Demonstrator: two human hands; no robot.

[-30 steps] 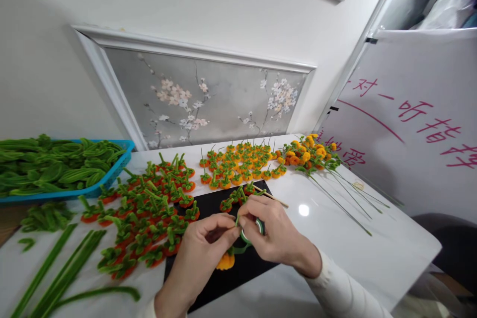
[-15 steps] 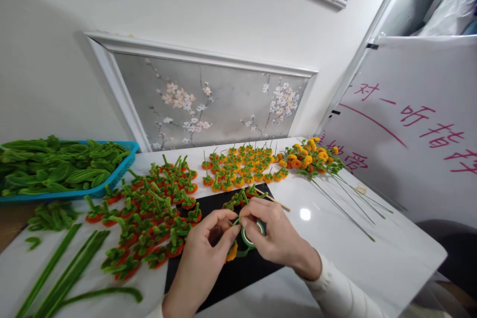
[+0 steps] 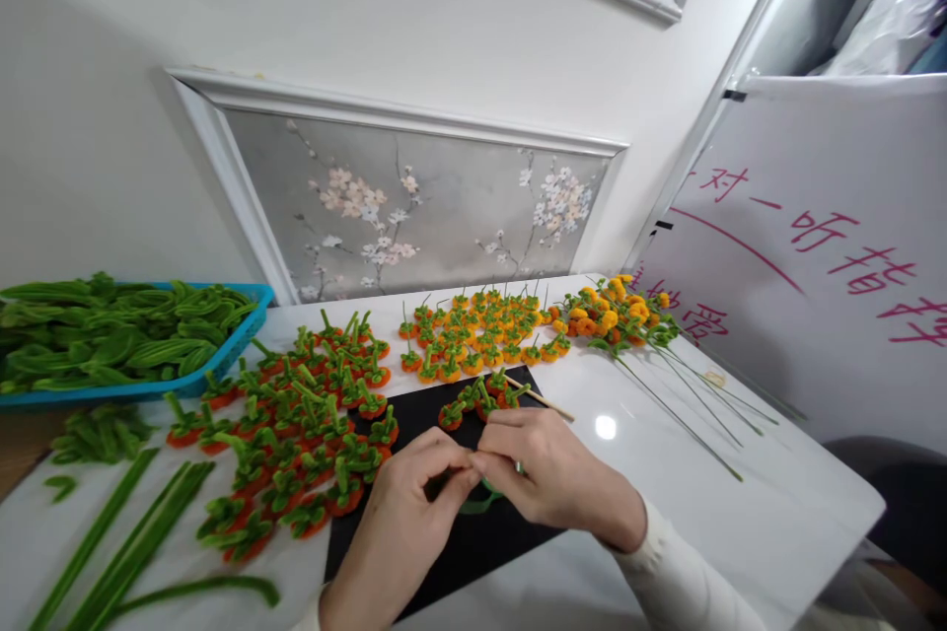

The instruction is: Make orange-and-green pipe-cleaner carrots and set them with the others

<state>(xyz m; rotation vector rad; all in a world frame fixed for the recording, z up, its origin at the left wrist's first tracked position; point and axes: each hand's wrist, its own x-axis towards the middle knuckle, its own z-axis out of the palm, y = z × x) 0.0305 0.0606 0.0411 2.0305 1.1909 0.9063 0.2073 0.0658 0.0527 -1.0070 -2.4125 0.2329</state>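
Note:
Over a black mat (image 3: 436, 572), my left hand (image 3: 410, 503) and my right hand (image 3: 544, 468) meet with thumbs and fingertips pinched together. Whatever my left fingertips hold is hidden behind them. A roll of green tape (image 3: 488, 491) shows only in slivers beneath and between my right fingers, which close on its tape. Just beyond my hands stand a few small orange persimmon-like pieces with green fuzzy tops (image 3: 480, 399). Many more red-orange pieces with green stalks (image 3: 296, 444) crowd the area left of the mat.
A blue basket (image 3: 222, 360) of green fuzzy leaves stands at the left. Green fuzzy strips (image 3: 140, 542) lie in front of it. Yellow-orange pieces with wires (image 3: 480, 330) line the back. A bunch of orange flowers on long stems (image 3: 618, 315) lies at right, near a thin stick (image 3: 547, 402).
My fingertips have come closer together, and my right hand has turned over the tape roll, hiding most of it. The orange piece that showed under my left fingers is now out of sight.

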